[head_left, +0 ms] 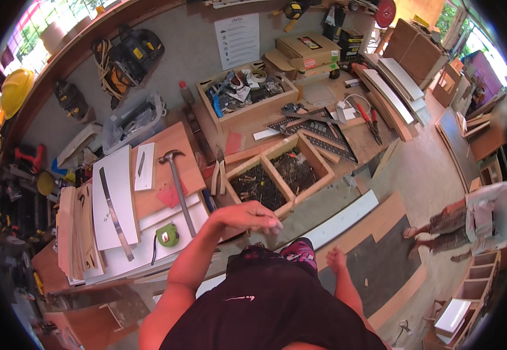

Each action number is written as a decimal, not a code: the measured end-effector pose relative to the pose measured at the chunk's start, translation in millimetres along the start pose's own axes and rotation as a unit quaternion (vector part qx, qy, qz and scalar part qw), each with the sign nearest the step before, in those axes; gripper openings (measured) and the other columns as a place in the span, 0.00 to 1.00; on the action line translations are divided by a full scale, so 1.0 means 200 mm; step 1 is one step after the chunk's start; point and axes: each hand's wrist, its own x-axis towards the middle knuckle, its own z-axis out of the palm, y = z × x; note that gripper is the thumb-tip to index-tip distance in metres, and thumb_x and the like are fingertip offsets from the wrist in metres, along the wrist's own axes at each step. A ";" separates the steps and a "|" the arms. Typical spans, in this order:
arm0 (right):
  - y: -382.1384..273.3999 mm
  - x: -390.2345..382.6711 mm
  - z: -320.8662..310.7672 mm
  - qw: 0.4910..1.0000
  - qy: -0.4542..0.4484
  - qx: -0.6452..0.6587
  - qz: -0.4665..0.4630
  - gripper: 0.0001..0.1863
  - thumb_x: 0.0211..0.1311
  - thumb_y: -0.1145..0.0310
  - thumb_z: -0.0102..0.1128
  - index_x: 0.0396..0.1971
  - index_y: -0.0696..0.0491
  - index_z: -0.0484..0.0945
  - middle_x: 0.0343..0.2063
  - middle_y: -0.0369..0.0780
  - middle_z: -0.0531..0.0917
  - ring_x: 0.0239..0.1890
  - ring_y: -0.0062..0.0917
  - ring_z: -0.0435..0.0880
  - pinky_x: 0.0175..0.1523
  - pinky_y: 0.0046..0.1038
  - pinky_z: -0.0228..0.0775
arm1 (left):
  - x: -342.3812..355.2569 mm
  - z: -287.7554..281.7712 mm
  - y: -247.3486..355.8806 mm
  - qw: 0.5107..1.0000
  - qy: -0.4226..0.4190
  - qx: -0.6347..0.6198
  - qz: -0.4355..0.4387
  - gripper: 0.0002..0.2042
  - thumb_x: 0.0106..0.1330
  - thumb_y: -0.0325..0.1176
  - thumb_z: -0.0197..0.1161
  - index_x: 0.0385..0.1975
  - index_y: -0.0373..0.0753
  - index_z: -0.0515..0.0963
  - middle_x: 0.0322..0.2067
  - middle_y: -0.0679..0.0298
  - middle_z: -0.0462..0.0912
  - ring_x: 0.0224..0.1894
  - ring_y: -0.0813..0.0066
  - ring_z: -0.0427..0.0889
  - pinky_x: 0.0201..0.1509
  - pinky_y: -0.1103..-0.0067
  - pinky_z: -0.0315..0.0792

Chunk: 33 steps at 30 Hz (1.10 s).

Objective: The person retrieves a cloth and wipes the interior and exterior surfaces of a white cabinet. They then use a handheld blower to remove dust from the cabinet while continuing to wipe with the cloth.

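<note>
Tape measure [167, 234] was green; hard hat [15, 90] yellow; pliers [372, 121] red-handled; boards [113, 198] white; shirt [265, 315] black.

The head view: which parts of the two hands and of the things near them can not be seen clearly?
- Left hand: palm faces down, so whether it holds anything is hidden.
- Right hand: small and low beside the body; its fingers are too small to read.
- Divided wooden box: its dark small contents are too fine to identify.
- Tape measure: markings too small.
- Workbench: left end is bent and darkened by the fisheye rim.
</note>
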 end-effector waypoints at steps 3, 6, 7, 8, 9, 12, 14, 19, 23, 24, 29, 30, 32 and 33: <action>-0.67 0.39 0.19 0.989 0.057 0.126 -0.056 0.42 0.64 0.35 0.46 0.68 0.51 0.56 0.59 0.44 0.71 0.54 0.35 0.75 0.54 0.36 0.68 | 0.01 -0.23 0.22 0.988 0.142 0.050 0.027 0.20 0.69 0.42 0.58 0.52 0.34 0.78 0.45 0.58 0.83 0.47 0.69 0.80 0.53 0.76 0.72; -1.18 0.76 0.37 0.958 0.093 0.246 -0.113 0.49 0.62 0.31 0.44 0.71 0.52 0.47 0.67 0.49 0.59 0.65 0.45 0.65 0.65 0.45 0.57 | -0.18 -0.42 0.22 0.949 0.245 0.018 0.197 0.24 0.64 0.45 0.63 0.47 0.27 0.79 0.37 0.49 0.82 0.42 0.62 0.82 0.47 0.72 0.75; -1.29 0.88 0.43 0.947 0.113 0.275 -0.125 0.50 0.62 0.29 0.42 0.71 0.53 0.47 0.67 0.49 0.59 0.63 0.48 0.65 0.65 0.47 0.56 | -0.21 -0.44 0.22 0.914 0.301 -0.009 0.272 0.26 0.62 0.50 0.64 0.43 0.26 0.80 0.34 0.49 0.82 0.37 0.62 0.82 0.41 0.73 0.75; -1.38 0.95 0.52 0.935 0.141 0.301 -0.120 0.49 0.62 0.29 0.40 0.70 0.53 0.49 0.65 0.48 0.62 0.62 0.46 0.66 0.64 0.46 0.57 | -0.23 -0.45 0.24 0.886 0.354 -0.014 0.299 0.25 0.63 0.49 0.63 0.42 0.27 0.81 0.33 0.50 0.82 0.34 0.63 0.82 0.38 0.72 0.75; -1.49 0.94 0.61 0.925 0.168 0.324 -0.109 0.48 0.62 0.28 0.38 0.69 0.54 0.52 0.63 0.48 0.65 0.62 0.44 0.67 0.64 0.46 0.57 | -0.27 -0.48 0.27 0.866 0.395 -0.039 0.304 0.24 0.65 0.49 0.61 0.42 0.28 0.80 0.31 0.52 0.81 0.34 0.65 0.81 0.38 0.75 0.75; -1.61 1.06 0.67 0.909 0.092 0.389 -0.119 0.44 0.64 0.29 0.30 0.67 0.49 0.60 0.65 0.44 0.66 0.66 0.34 0.64 0.67 0.33 0.56 | -0.24 -0.62 0.28 0.823 0.554 0.007 0.128 0.20 0.67 0.45 0.60 0.43 0.29 0.80 0.32 0.58 0.82 0.35 0.71 0.81 0.41 0.76 0.74; -1.59 1.15 0.68 0.892 0.007 0.422 -0.159 0.48 0.64 0.29 0.26 0.69 0.56 0.55 0.69 0.43 0.60 0.69 0.36 0.59 0.73 0.36 0.45 | -0.19 -0.75 0.19 0.765 0.641 0.051 -0.031 0.17 0.67 0.41 0.60 0.43 0.30 0.80 0.33 0.60 0.82 0.36 0.74 0.80 0.42 0.77 0.74; -1.66 1.09 0.67 0.859 0.068 0.479 -0.168 0.44 0.68 0.34 0.28 0.67 0.59 0.57 0.66 0.46 0.64 0.66 0.39 0.64 0.71 0.38 0.51 | 0.12 -1.20 0.03 0.779 0.562 0.223 -0.168 0.15 0.64 0.35 0.62 0.43 0.29 0.80 0.34 0.59 0.84 0.37 0.74 0.81 0.44 0.77 0.73; -1.66 1.10 0.67 0.868 0.163 0.457 -0.102 0.47 0.67 0.32 0.29 0.68 0.59 0.55 0.66 0.47 0.63 0.66 0.40 0.64 0.72 0.38 0.50 | 0.25 -1.62 -0.21 0.710 0.571 0.360 -0.200 0.11 0.57 0.34 0.63 0.38 0.38 0.82 0.34 0.51 0.83 0.38 0.52 0.82 0.45 0.67 0.74; -1.71 1.04 0.72 0.867 0.194 0.440 -0.129 0.47 0.66 0.32 0.28 0.67 0.61 0.55 0.66 0.47 0.63 0.66 0.41 0.64 0.72 0.37 0.50 | 0.28 -1.72 -0.26 0.694 0.578 0.370 -0.217 0.11 0.56 0.34 0.63 0.37 0.39 0.83 0.35 0.51 0.83 0.41 0.50 0.81 0.46 0.66 0.74; -1.58 1.22 0.58 0.870 0.323 0.343 -0.145 0.41 0.68 0.42 0.30 0.67 0.64 0.54 0.67 0.47 0.62 0.67 0.32 0.61 0.71 0.31 0.46 | 0.39 -2.06 -0.46 0.629 0.447 0.563 -0.296 0.12 0.53 0.31 0.62 0.37 0.42 0.85 0.40 0.53 0.78 0.46 0.55 0.79 0.50 0.65 0.71; -1.59 1.20 0.61 0.871 0.316 0.347 -0.144 0.40 0.68 0.43 0.31 0.66 0.64 0.54 0.66 0.47 0.62 0.66 0.32 0.61 0.71 0.31 0.47 | 0.41 -2.08 -0.48 0.611 0.417 0.584 -0.334 0.12 0.53 0.31 0.62 0.38 0.44 0.85 0.41 0.54 0.77 0.48 0.56 0.78 0.51 0.64 0.69; -1.64 1.13 0.66 0.870 0.314 0.350 -0.146 0.39 0.68 0.44 0.31 0.65 0.64 0.56 0.65 0.46 0.64 0.64 0.32 0.63 0.70 0.31 0.48 | 0.45 -2.11 -0.47 0.575 0.348 0.622 -0.402 0.13 0.52 0.32 0.62 0.39 0.48 0.85 0.44 0.56 0.74 0.51 0.57 0.75 0.54 0.63 0.66; -1.65 1.11 0.67 0.870 0.312 0.353 -0.147 0.38 0.68 0.45 0.31 0.64 0.64 0.57 0.64 0.46 0.64 0.64 0.32 0.63 0.69 0.31 0.49 | 0.44 -2.16 -0.46 0.568 0.356 0.617 -0.412 0.13 0.55 0.33 0.61 0.39 0.49 0.85 0.46 0.57 0.74 0.53 0.59 0.74 0.56 0.63 0.65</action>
